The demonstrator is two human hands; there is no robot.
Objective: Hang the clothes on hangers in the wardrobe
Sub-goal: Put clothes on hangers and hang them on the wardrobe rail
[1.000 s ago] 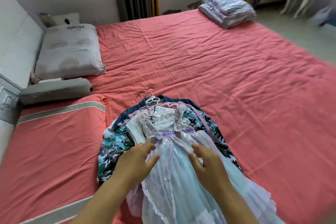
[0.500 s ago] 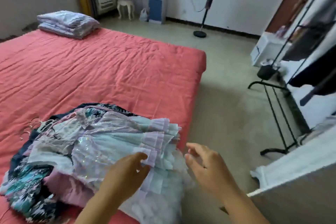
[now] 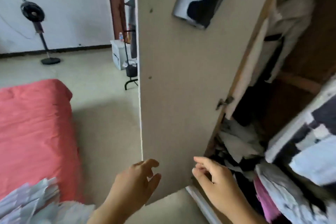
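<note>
Hands off dress, seemingly empty, wardrobe door ahead

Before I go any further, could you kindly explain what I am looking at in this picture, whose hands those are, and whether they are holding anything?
There is no machine here: the single picture comes from a camera worn on a person's head, looking forward and down, so the two bare hands are that person's own. The left hand and the right hand both reach forward with loosely curled fingers and hold nothing. In front of them stands an open wardrobe door; to its right, the wardrobe holds hanging garments and a heap of folded clothes. On the left is a bed with a red sheet, and a pale frilly dress lies at its near corner. A standing fan is by the far wall.
</note>
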